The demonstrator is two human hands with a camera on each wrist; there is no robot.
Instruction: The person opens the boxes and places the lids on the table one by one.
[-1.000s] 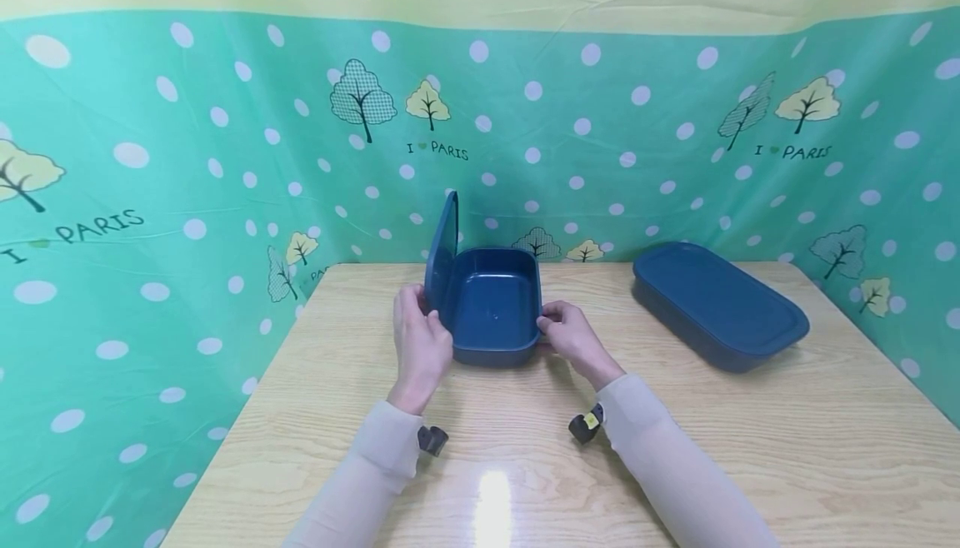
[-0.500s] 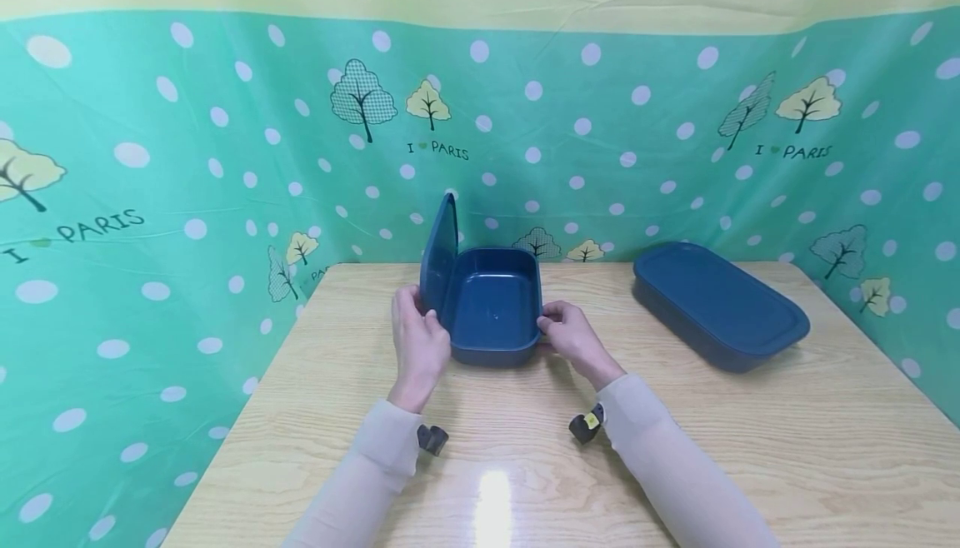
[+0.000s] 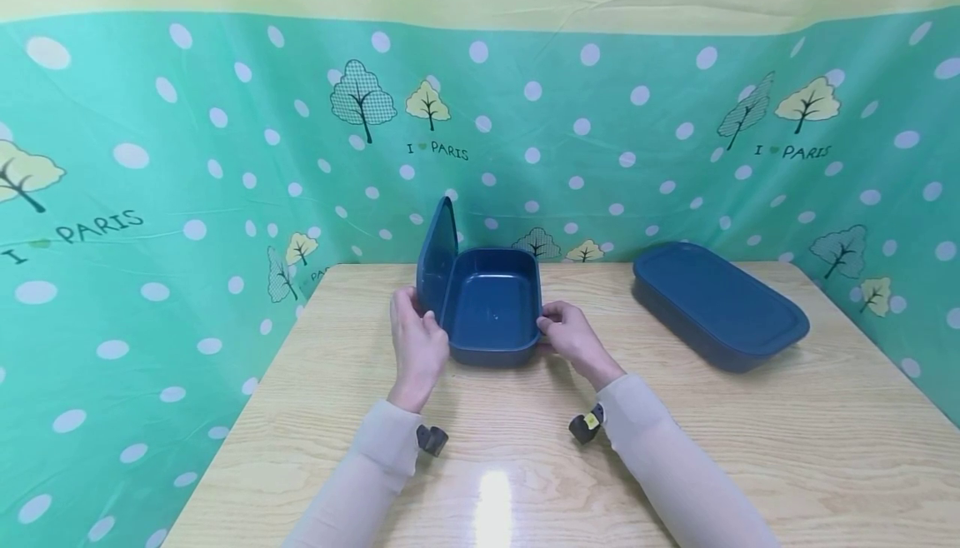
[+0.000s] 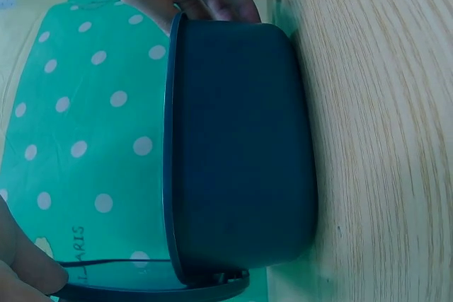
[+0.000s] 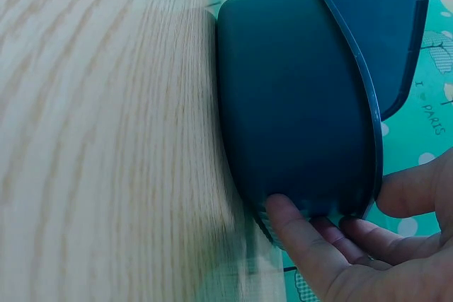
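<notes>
A dark blue plastic storage box [image 3: 492,311] stands on the table, its interior bare. Along its left side the attached lid [image 3: 437,256] is raised, tilted outward to the left. My left hand [image 3: 417,344] pinches the lid's near edge; in the left wrist view its fingers [image 4: 32,263] meet that edge at the lower left. At the box's right side is my right hand [image 3: 573,337]. The right wrist view shows its thumb [image 5: 410,192] at the rim and its fingertips against the outer wall, steadying grip around the side.
A second blue box [image 3: 720,302], longer and with its lid on, sits at the right on the wooden table [image 3: 525,448]. A green dotted curtain [image 3: 585,156] hangs close behind the table and along both sides.
The lid has swung a little farther left and outward, its top edge dropping slightly. My left hand has shifted slightly left with it. The right hand and the box stay put.
</notes>
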